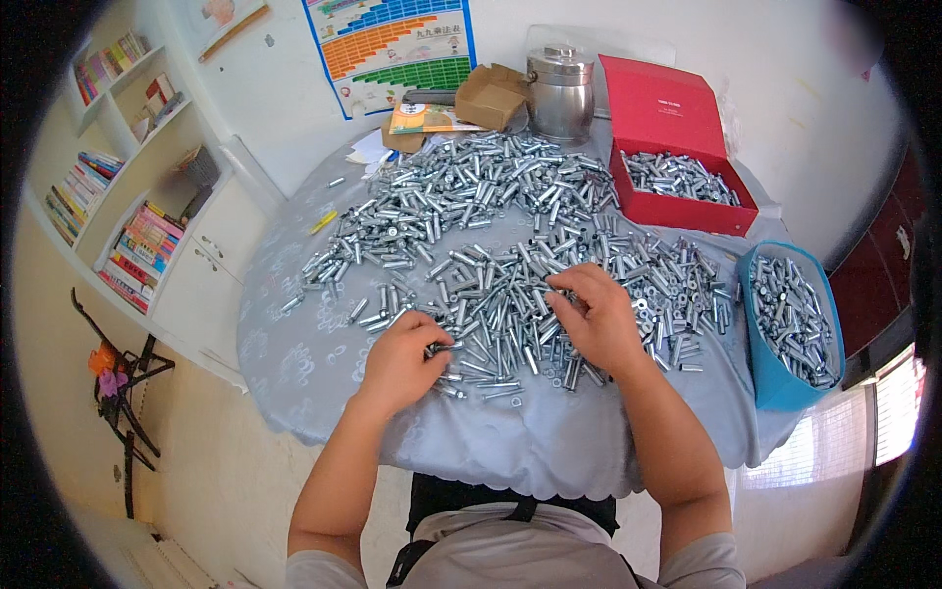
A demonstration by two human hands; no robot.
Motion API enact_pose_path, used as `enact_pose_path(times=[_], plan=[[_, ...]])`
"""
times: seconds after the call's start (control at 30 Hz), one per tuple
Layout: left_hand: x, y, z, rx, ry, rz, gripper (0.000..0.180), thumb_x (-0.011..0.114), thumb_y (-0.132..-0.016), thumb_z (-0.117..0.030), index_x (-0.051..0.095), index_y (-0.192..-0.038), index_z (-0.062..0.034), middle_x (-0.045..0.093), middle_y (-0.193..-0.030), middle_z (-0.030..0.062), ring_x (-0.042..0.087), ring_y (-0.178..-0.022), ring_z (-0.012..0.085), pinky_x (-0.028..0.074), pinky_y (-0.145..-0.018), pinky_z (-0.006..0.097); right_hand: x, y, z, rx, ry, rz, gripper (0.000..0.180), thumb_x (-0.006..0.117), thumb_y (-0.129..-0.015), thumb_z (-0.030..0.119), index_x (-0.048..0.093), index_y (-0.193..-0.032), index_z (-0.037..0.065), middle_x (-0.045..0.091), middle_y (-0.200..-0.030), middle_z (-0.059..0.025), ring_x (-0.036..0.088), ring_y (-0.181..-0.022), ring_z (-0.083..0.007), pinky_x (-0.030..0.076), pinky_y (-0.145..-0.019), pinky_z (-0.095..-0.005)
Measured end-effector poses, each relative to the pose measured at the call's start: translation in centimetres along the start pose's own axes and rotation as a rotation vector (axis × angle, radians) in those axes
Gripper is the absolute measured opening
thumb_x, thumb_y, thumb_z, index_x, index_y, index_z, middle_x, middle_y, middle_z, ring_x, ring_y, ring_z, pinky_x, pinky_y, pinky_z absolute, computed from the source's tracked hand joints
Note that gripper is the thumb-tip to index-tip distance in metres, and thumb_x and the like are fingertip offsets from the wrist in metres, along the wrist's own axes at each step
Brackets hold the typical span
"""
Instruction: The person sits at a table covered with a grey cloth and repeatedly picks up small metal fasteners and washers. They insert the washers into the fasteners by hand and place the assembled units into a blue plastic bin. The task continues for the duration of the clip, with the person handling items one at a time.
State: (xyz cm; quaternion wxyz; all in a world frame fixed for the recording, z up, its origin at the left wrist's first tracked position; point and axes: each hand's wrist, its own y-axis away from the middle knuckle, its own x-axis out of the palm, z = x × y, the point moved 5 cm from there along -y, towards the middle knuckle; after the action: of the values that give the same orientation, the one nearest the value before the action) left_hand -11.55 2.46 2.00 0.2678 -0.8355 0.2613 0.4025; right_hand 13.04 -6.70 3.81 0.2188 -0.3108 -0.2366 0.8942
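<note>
Your own forearms come up from the lower edge, and both hands rest on the pale grey-blue tablecloth (510,442), a smooth fabric with a faint woven pattern draped over a round table. Your left hand (400,361) lies curled at the near edge of the heap of metal sleeves (491,245); its fingertips are pinched together on a few small silvery pieces (442,348), which poke out to the right of the thumb. Your right hand (599,319) sits palm down on the middle of the heap, fingers bent and drawn close, their tips buried among the sleeves; whether they clamp one you cannot tell.

Look at the packages beyond. A red cardboard box (687,211) with its lid standing upright sits at the far right of the table, rectangular and matte, half filled with the same sleeves. Just right of your right hand, at the table's edge, stands a blue plastic bin (775,383), also holding sleeves. At the far side stands a shiny steel lidded pot (560,93), with a brown folded carton (491,95) to its left and a flat colourful booklet (427,118) beside that. On the white wall hangs a chart poster (392,49) with blue, orange and green bands.

The sleeves themselves are short, cylindrical, bright zinc-coloured tubes, scattered thickly across the cloth.
</note>
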Motion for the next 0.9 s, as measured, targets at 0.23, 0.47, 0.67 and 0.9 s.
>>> enact_pose_path(times=[0.23,0.47,0.67,0.9], plan=[[0.3,-0.5,-0.7,-0.073,-0.228,-0.003,0.017,0.07,-0.08,-0.013,0.065,-0.095,-0.0075,0.063,-0.098,0.0089,0.064,-0.088,0.03,0.051,-0.075,0.04,0.3,0.2,0.0,0.029,0.016,-0.036,0.016,0.07,-0.084,0.007,0.07,-0.1,0.003,0.066,-0.093,-0.0116,0.061,-0.062,-0.022,0.048,-0.056,-0.0305],[0.2,-2.2,-0.7,-0.061,0.204,-0.072,0.03,0.067,-0.085,-0.003,0.069,-0.115,-0.0033,0.071,-0.097,0.0115,0.069,-0.083,0.0176,0.055,-0.072,0.03,-0.4,0.1,-0.1,0.052,-0.025,-0.064,0.015,0.069,-0.085,0.007,0.07,-0.099,0.001,0.065,-0.092,-0.0117,0.061,-0.063,-0.0216,0.048,-0.057,-0.0305],[3.3,-6.7,-4.5,-0.218,1.215,0.074,0.027,0.061,-0.091,0.001,0.063,-0.118,0.0065,0.068,-0.112,0.0147,0.07,-0.096,0.0212,0.058,-0.085,0.029,-1.1,-0.2,-1.0,0.166,-0.089,-0.064,0.014,0.069,-0.088,0.013,0.071,-0.095,0.0,0.066,-0.082,-0.0102,0.062,-0.068,-0.0188,0.048,-0.059,-0.029],[7.1,-10.1,-8.2,-0.239,1.491,0.149,0.027,0.063,-0.091,0.001,0.063,-0.118,0.0067,0.069,-0.104,0.0147,0.07,-0.093,0.02,0.06,-0.084,0.028,-2.6,-0.1,-3.4,0.378,-0.302,-0.181,0.028,0.062,-0.096,0.024,0.07,-0.092,-0.003,0.068,-0.073,-0.0072,0.06,-0.067,-0.012,0.047,-0.063,-0.0285]])
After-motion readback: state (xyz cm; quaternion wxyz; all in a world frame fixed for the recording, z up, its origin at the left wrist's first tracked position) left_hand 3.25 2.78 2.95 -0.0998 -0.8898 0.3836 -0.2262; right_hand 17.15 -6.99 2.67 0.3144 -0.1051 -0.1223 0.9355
